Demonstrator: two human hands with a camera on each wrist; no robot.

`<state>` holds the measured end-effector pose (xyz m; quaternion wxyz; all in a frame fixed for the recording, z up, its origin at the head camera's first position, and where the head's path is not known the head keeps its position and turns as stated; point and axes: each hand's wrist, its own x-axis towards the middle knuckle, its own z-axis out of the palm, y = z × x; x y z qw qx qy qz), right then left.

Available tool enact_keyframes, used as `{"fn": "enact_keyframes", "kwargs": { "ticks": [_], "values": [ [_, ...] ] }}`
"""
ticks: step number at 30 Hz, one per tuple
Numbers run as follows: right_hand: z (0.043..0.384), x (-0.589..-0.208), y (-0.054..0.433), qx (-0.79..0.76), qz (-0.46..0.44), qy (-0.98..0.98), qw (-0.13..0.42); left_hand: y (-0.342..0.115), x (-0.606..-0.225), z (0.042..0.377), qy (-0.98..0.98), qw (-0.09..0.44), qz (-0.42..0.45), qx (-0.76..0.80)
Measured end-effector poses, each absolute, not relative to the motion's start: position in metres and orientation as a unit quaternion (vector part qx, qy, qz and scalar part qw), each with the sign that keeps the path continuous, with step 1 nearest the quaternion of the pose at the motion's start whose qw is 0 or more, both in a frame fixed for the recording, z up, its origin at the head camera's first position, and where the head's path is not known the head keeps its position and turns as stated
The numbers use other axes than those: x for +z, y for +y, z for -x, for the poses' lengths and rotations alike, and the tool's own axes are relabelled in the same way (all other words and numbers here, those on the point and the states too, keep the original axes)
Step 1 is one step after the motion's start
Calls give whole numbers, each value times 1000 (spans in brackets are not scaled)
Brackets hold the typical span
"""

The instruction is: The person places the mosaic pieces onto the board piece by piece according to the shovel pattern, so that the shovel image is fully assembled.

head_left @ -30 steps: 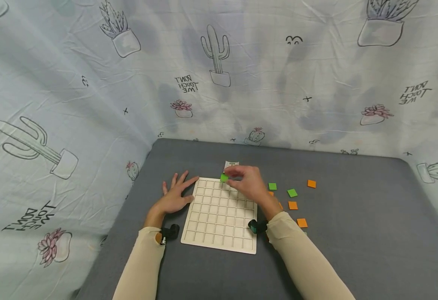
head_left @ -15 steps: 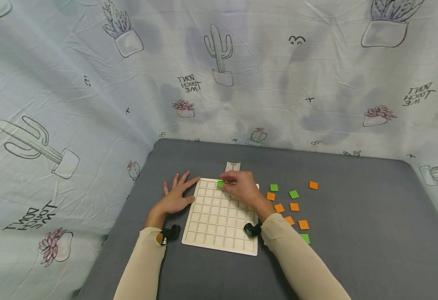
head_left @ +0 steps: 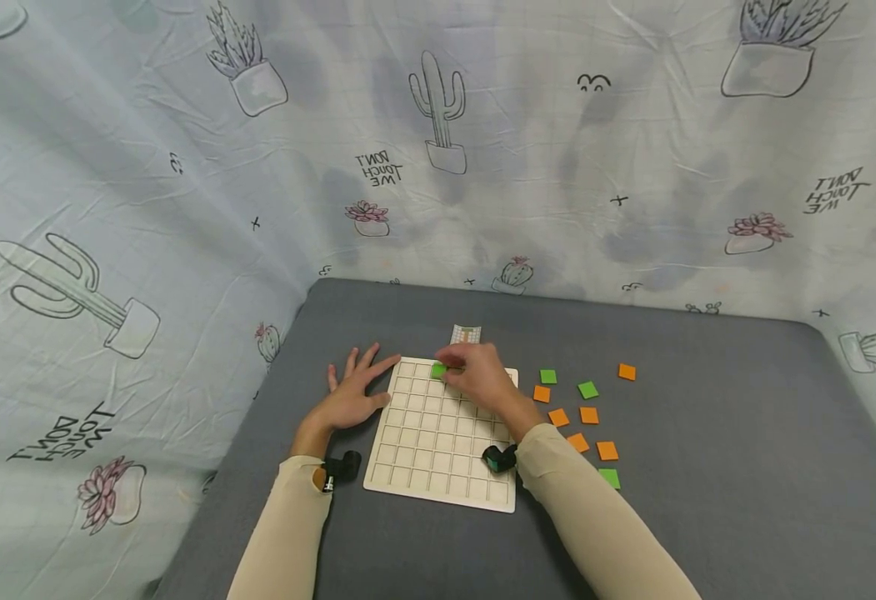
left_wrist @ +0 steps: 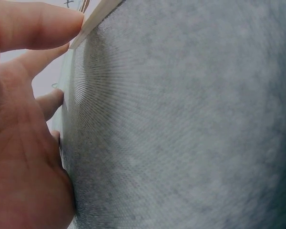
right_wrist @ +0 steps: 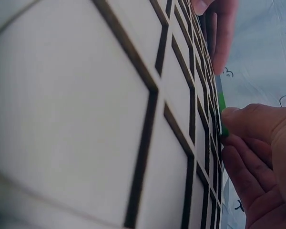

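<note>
A pale wooden grid board (head_left: 438,433) lies on the grey table. My left hand (head_left: 351,400) is spread at its upper left corner, thumb and index finger touching the edge. In the left wrist view the thumb (left_wrist: 43,26) meets the board's side. At the board's far row, my right hand (head_left: 478,375) pinches a green square tile (head_left: 438,371) low over a cell. The right wrist view has the thumb (right_wrist: 252,119) against the green tile (right_wrist: 222,112); whether the tile lies fully flat in the cell cannot be told.
Right of the board lie loose orange tiles (head_left: 589,415) and green tiles (head_left: 588,389), several in all. A small printed card (head_left: 466,334) with a grid pattern sits just beyond the far edge. A cactus-print curtain (head_left: 528,167) stands behind the table.
My right hand has brought the green tile from above the far edge down to a top-row cell, shifting slightly left. The left hand has stayed in place.
</note>
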<state>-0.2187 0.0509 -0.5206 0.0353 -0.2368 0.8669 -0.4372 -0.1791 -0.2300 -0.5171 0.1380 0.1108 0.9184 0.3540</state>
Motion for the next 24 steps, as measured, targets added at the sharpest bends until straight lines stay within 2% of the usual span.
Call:
{"fn": "enact_keyframes", "kwargs": {
  "ticks": [24],
  "values": [
    [213,-511,47,-387,263,884,16,-230,-516,179,922,134,-115,345]
  ]
}}
